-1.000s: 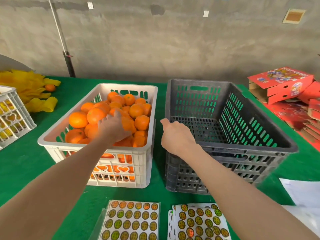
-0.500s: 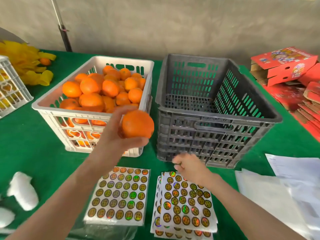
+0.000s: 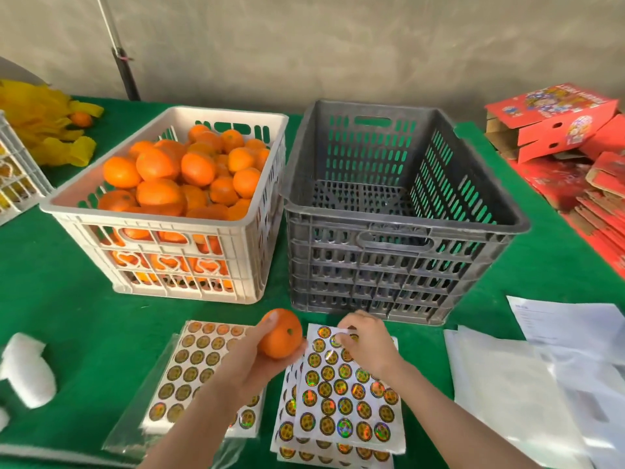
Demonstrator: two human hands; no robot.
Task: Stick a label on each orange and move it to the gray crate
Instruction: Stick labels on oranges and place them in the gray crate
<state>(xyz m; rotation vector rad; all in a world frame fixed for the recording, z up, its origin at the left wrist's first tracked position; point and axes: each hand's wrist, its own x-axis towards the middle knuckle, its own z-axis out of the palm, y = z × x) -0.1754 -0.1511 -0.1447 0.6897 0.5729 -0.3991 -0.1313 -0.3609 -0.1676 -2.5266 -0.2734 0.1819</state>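
Nearest to us, a stack of white sheets of round holographic labels (image 3: 345,401) lies on the green felt table cover (image 3: 84,316). A single label sheet in a clear plastic sleeve (image 3: 192,370) lies just beside it on the left.

Our left hand (image 3: 250,363) is over the gap between the two. Its fingers and thumb are curled round a single smooth orange (image 3: 282,335), held above the sheets with its small stem dimple turned to the right. Our right hand (image 3: 368,343) rests on the stack of white sheets, its thumb and fingertips pinching the upper edge of the top sheet. Whether a label has come loose between them we cannot tell.

White foam pieces (image 3: 28,370) lie to the left and loose white papers (image 3: 507,394) to the right.

Beyond the hands two crates stand side by side, touching or nearly so. The slotted white plastic crate (image 3: 162,225) on the left is heaped with oranges (image 3: 159,194). The slotted gray plastic crate (image 3: 399,228) on the right shows its perforated floor.

Farther back, yellow foam netting (image 3: 44,130) lies at the left and printed red cardboard cartons (image 3: 554,120) at the right.
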